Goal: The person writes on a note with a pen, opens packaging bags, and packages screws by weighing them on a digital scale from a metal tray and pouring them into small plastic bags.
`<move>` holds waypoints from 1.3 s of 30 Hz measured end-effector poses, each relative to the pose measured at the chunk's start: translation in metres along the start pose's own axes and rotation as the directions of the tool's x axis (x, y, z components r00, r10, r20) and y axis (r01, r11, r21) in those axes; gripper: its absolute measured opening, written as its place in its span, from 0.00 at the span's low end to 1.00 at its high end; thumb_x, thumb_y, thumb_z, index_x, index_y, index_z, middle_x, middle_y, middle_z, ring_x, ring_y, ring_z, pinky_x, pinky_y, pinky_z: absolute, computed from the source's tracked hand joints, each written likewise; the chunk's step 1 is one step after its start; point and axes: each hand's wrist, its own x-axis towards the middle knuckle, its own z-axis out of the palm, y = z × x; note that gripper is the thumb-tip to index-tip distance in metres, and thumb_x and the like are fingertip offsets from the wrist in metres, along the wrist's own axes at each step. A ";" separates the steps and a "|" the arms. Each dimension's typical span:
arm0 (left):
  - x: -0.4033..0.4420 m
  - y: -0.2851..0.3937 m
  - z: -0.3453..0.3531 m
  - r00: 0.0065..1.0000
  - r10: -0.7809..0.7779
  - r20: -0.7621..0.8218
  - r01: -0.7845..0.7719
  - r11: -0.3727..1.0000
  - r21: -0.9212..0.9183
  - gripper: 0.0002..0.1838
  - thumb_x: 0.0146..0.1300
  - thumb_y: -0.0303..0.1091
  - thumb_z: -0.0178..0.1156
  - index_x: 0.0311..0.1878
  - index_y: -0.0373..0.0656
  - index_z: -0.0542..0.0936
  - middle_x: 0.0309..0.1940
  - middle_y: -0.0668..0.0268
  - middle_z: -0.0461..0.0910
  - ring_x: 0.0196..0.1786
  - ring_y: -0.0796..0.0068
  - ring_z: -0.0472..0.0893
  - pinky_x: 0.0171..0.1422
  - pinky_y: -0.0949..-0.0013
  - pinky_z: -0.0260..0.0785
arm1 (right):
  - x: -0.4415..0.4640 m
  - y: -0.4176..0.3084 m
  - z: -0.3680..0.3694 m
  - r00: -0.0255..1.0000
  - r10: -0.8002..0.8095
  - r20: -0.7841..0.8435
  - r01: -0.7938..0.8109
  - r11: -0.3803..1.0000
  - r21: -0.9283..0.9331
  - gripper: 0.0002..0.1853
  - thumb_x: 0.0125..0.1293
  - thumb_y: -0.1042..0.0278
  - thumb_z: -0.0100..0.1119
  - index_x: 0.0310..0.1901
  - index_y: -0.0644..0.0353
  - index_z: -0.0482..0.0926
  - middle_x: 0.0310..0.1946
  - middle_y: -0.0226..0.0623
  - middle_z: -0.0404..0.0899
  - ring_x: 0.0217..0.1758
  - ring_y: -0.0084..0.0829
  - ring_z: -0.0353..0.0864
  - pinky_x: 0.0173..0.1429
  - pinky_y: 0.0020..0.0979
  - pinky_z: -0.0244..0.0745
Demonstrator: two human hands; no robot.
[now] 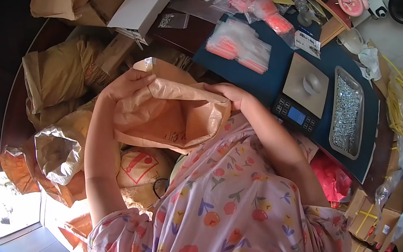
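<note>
A large brown paper sack [143, 113] is held open in front of my body, its wide mouth facing up and showing the inner wall. The fingers of my left hand [129, 84] are closed on the rolled rim at the sack's far left side. At the opposite side, my right hand [229, 93] grips the rim, with part of its fingers hidden behind the paper. Some handwriting shows on the sack's inside; its bottom is hidden.
Right of the sack, a blue mat [263, 91] bears a digital scale [304, 88], a metal tray of small screws [346, 111] and clear bags [239, 43]. More paper sacks [58, 76] stand at left, one silver-lined [59, 155]. A white box [141, 8] lies at the back.
</note>
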 end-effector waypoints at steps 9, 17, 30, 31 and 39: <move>0.005 -0.035 0.002 0.706 -0.270 -0.655 -0.067 0.895 -0.441 0.20 0.69 0.46 0.54 0.31 0.37 0.79 0.20 0.78 0.69 0.24 0.89 0.65 0.27 0.80 0.56 | -0.021 0.033 0.049 0.873 -0.462 -0.154 0.261 0.712 -0.652 0.46 0.50 0.54 0.72 0.62 0.70 0.55 0.50 0.48 0.72 0.49 0.32 0.75 0.52 0.29 0.71; -0.024 -0.039 -0.006 0.350 -0.290 -0.891 -0.238 0.892 -0.384 0.23 0.70 0.49 0.52 0.25 0.42 0.79 0.18 0.79 0.68 0.21 0.89 0.63 0.25 0.79 0.54 | -0.020 0.045 0.058 0.875 -0.444 -0.195 0.221 0.723 -0.654 0.29 0.55 0.51 0.68 0.47 0.69 0.72 0.38 0.39 0.78 0.40 0.30 0.78 0.47 0.30 0.72; -0.114 -0.113 -0.020 0.804 -0.405 -0.435 -0.097 0.633 -0.768 0.14 0.69 0.38 0.51 0.44 0.36 0.79 0.34 0.65 0.82 0.32 0.78 0.81 0.37 0.73 0.74 | -0.024 0.002 0.051 0.937 -0.344 0.067 0.265 0.820 0.507 0.19 0.70 0.60 0.43 0.54 0.64 0.73 0.50 0.44 0.77 0.51 0.38 0.78 0.58 0.41 0.72; -0.113 -0.108 -0.020 0.755 -0.458 -0.470 0.069 0.767 -0.638 0.15 0.69 0.39 0.52 0.43 0.37 0.80 0.34 0.65 0.82 0.32 0.79 0.80 0.37 0.73 0.73 | -0.022 0.002 0.051 0.960 -0.278 0.015 0.237 0.844 0.482 0.19 0.70 0.60 0.43 0.53 0.64 0.74 0.49 0.44 0.78 0.51 0.38 0.78 0.58 0.40 0.72; -0.061 0.027 0.016 0.788 0.095 -0.608 0.044 0.977 0.210 0.26 0.58 0.39 0.64 0.57 0.37 0.73 0.54 0.56 0.76 0.57 0.64 0.75 0.57 0.62 0.68 | -0.009 0.002 0.074 0.985 -0.129 -0.117 0.151 0.968 0.200 0.17 0.68 0.60 0.49 0.49 0.63 0.77 0.44 0.37 0.81 0.47 0.30 0.80 0.54 0.34 0.74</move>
